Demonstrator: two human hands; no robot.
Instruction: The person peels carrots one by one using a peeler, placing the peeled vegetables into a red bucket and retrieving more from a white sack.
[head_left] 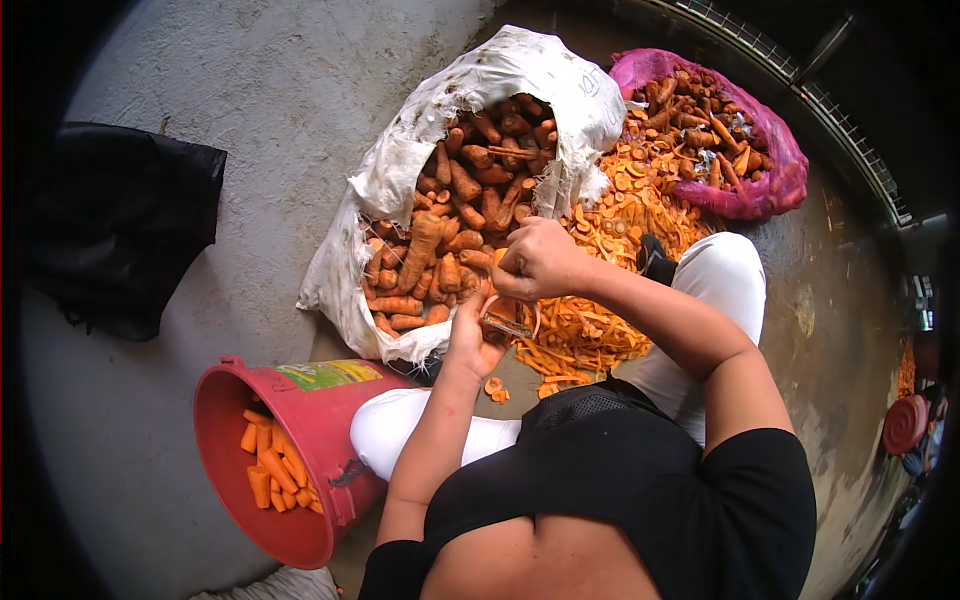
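In the middle of the head view, my left hand (pixel 474 328) is closed on a peeler (pixel 506 325) with a metal blade and a pale pinkish frame. Just above it, my right hand (pixel 541 259) is closed in a fist with the wrist bent. A bit of orange shows by its fingers, but what they grip is hidden. Behind my hands lies an open white sack (pixel 388 165) full of unpeeled carrots (pixel 464 183). Below and to the right of my hands, orange peelings (pixel 590 335) are heaped on the floor.
A red bucket (pixel 350 440) lies tilted at the left, with peeled carrots (pixel 272 468) inside. A pink sack (pixel 785 165) of carrots and scraps stands at the back right. Black cloth or plastic (pixel 130 225) is at the far left. My white-clad knees flank the peelings.
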